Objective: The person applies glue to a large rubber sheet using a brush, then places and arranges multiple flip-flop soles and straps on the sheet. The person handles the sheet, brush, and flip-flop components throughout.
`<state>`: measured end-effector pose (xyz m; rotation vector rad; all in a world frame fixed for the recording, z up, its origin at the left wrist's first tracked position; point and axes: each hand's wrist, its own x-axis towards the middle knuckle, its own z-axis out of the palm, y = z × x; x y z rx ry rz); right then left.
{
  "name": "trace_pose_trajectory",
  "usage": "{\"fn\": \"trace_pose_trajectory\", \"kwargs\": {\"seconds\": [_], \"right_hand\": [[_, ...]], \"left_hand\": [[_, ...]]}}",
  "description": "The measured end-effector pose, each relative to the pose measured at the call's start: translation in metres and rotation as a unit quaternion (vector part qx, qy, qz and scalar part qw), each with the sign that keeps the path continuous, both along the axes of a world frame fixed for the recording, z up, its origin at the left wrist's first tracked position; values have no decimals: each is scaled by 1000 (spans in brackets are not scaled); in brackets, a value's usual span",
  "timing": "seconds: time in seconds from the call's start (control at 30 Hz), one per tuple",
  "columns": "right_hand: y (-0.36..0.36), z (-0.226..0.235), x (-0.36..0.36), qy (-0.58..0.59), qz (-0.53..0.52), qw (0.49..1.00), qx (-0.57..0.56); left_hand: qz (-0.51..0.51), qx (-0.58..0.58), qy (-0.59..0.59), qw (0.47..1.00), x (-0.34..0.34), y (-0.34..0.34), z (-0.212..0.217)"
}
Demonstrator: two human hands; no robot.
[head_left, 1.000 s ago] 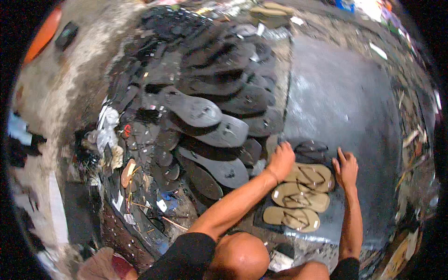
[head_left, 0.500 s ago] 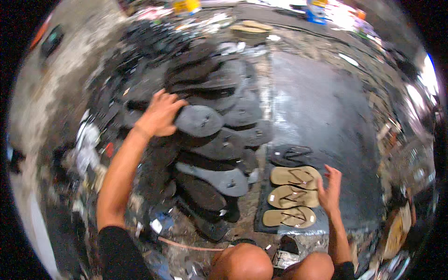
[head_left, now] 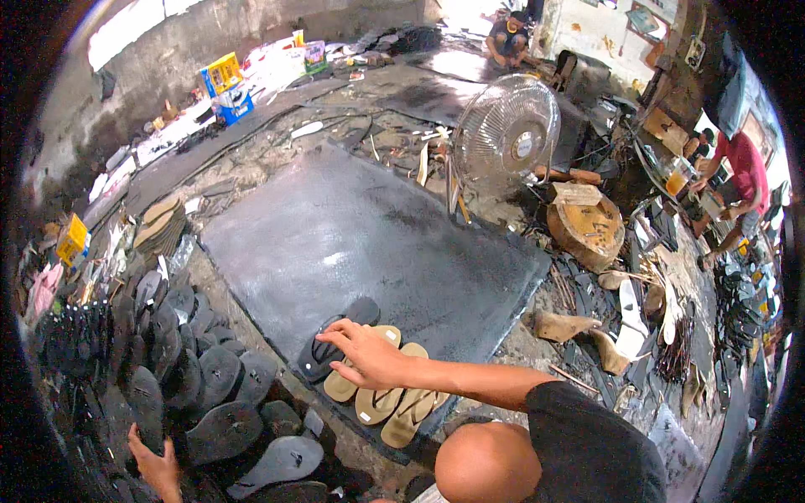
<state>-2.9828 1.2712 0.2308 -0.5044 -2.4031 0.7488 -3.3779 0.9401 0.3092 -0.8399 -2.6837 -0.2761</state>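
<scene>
At the lower left, my left hand point(head_left: 156, 468) has its thumb and fingers around the near end of a dark sandal sole point(head_left: 144, 404), which stands out from a pile of similar grey-black soles point(head_left: 220, 375). My right hand point(head_left: 366, 354) hovers over a row of flip-flops, its fingers bent and apart, with nothing between them. Under its fingertips lies a black flip-flop point(head_left: 364, 311), partly covered by the hand. Beside that are three beige flip-flops point(head_left: 402, 429) with thin dark straps, crossed in part by my hand and forearm. All lie on a dark sheet point(head_left: 335, 226).
A standing fan point(head_left: 507, 138) is beyond the sheet. Right of it are a round wooden block point(head_left: 585, 230), wooden foot forms point(head_left: 566, 326) and scraps. Stacked beige soles point(head_left: 159, 222) stand at left. One person point(head_left: 509, 42) squats far back; another point(head_left: 745, 176) bends at right.
The view has swung to the right and up, bringing the fan and two people into sight. My right hand has moved from the beige flip-flops' far end to above the black one.
</scene>
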Motion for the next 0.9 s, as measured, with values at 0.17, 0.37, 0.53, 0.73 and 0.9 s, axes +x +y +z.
{"fn": "trace_pose_trajectory", "kwargs": {"seconds": [0.17,0.37,0.53,0.73,0.9], "right_hand": [[-16,16,-32,-15,77,997,-11],[11,68,-40,106,145,944,-276],[101,71,-37,49,131,931,-338],[187,-57,-50,39,-44,886,-460],[198,-149,-76,22,-122,865,-486]], "left_hand": [[9,366,-272,890,-4,-28,21],[-256,141,-234,927,104,50,89],[-248,134,-669,688,146,198,32],[-198,119,-607,761,104,308,-92],[-175,-239,-332,895,78,352,-161]]}}
